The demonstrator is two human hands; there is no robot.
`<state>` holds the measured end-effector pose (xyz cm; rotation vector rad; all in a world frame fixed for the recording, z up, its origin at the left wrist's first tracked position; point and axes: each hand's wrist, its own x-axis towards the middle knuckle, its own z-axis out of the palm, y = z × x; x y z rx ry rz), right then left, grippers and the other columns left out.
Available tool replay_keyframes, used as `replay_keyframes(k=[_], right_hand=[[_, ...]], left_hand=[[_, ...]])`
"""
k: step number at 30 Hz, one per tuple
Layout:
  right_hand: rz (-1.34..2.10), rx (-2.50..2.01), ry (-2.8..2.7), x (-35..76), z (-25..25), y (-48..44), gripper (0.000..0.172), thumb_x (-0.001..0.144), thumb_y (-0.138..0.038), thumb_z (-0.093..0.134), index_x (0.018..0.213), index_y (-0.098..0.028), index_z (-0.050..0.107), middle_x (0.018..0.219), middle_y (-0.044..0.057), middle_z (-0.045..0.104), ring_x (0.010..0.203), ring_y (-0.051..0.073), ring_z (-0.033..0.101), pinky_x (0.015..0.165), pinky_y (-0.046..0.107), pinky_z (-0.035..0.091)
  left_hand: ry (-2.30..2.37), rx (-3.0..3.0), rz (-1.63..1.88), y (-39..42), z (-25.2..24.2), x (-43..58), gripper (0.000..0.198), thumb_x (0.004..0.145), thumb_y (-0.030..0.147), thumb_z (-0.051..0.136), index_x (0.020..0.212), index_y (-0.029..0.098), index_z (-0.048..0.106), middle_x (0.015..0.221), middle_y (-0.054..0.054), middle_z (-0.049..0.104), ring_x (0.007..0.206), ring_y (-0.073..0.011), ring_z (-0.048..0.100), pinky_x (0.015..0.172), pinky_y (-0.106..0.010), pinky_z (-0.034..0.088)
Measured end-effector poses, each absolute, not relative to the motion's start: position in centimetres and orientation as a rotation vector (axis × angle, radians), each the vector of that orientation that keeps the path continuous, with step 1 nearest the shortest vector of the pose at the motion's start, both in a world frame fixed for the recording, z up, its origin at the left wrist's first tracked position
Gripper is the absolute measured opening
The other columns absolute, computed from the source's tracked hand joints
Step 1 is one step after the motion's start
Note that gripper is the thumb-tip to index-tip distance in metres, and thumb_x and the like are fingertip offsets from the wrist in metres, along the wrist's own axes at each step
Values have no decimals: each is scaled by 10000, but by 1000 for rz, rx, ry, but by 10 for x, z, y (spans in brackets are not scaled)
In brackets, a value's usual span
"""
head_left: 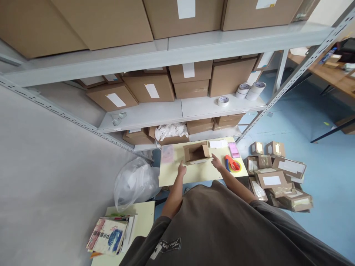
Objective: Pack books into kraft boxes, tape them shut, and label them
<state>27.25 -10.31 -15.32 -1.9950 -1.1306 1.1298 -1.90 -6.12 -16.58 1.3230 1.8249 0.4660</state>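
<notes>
A small brown cardboard box (191,161) sits on the pale yellow table, its top open and a flap standing at its right end. My left hand (182,169) is at the box's near left corner, a finger stretched out; whether it touches the cardboard I cannot tell. Just off the right end of the box is my right hand (216,162), fingers extended and nothing in them. To the right of that hand lies a red tape dispenser (232,162) beside rolls of yellow and blue tape. White paper (217,144) lies behind the box, near a pink pad (233,149).
A grey metal shelf (155,114) with cartons and white tape rolls (223,101) rises behind the table (172,179). Packed boxes (271,180) are piled on the floor at right. A clear plastic bag (135,183) and a stack of books (109,236) are at left.
</notes>
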Motion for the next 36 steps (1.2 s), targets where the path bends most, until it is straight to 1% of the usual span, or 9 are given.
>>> replay_keyframes(k=[4, 10, 13, 16, 20, 24, 26, 30, 36], right_hand=[[932, -1955, -1111, 274, -129, -80, 678, 849, -174, 499, 1517, -196, 613, 1548, 147, 633, 1362, 300, 631, 1096, 432, 559], [889, -1680, -1693, 228, -120, -24, 561, 850, -68, 456, 1296, -192, 773, 1342, 111, 751, 1266, 264, 662, 1162, 422, 511], [829, -1638, -1934, 223, -132, -16, 504, 834, -65, 510, 1234, -163, 801, 1258, 139, 763, 1284, 304, 636, 1194, 486, 482], [697, -1768, -2052, 238, -143, -23, 487, 881, -159, 611, 1345, -144, 761, 1476, 184, 645, 1512, 376, 439, 1287, 543, 347], [815, -2079, -2093, 261, -156, -36, 936, 855, -457, 804, 1684, -217, 442, 1820, 159, 170, 1654, 495, 104, 1306, 608, 225], [901, -2166, -2146, 265, -167, -34, 1339, 737, -523, 926, 1774, -308, 107, 1833, 133, -166, 1657, 519, 63, 1291, 587, 224], [854, -2165, -2175, 263, -172, -25, 1432, 676, -481, 977, 1773, -322, 71, 1815, 141, -232, 1646, 524, 106, 1286, 590, 232], [932, -2240, -2212, 263, -178, -2, 1597, 524, -460, 1051, 1770, -342, 59, 1817, 159, -212, 1619, 571, 121, 1215, 660, 348], [936, -2209, -2186, 263, -189, 9, 1580, 466, -422, 1071, 1755, -370, 158, 1819, 198, -74, 1596, 597, 126, 1138, 684, 427]], left_hand=[[1911, 1480, 659, -34, -135, -16, 601, 976, 171, 537, 1575, 209, 569, 1553, -150, 631, 1425, -276, 611, 1200, -425, 498], [1299, 1918, 354, -2, -103, 41, 378, 1001, 144, 527, 1237, 193, 818, 1291, -126, 781, 1256, -286, 692, 1166, -431, 514], [1383, 2064, 99, -4, -103, 42, 321, 987, 187, 594, 1200, 202, 833, 1294, -137, 773, 1365, -317, 612, 1204, -451, 464], [1555, 2128, 23, -11, -111, 21, 387, 993, 354, 662, 1346, 233, 762, 1551, -147, 627, 1553, -343, 424, 1294, -516, 324], [1610, 1971, -127, -16, -130, -6, 1004, 776, 585, 888, 1633, 249, 487, 1816, -190, 182, 1678, -422, 140, 1315, -614, 210], [1492, 1837, -103, -18, -151, -9, 1271, 676, 521, 983, 1717, 219, 318, 1824, -224, -37, 1694, -392, 82, 1291, -498, 320], [1492, 1813, -43, -18, -159, -5, 1157, 677, 493, 996, 1650, 182, 453, 1820, -234, -60, 1684, -397, 150, 1272, -467, 360], [1565, 1796, 30, -16, -166, 5, 581, 719, 421, 989, 1199, 156, 796, 1835, -183, 8, 1522, -407, 504, 1209, -440, 455], [1670, 1786, -42, -6, -168, 12, 207, 770, 273, 946, 916, 186, 827, 1839, -98, 128, 1200, -287, 750, 1065, -377, 560]])
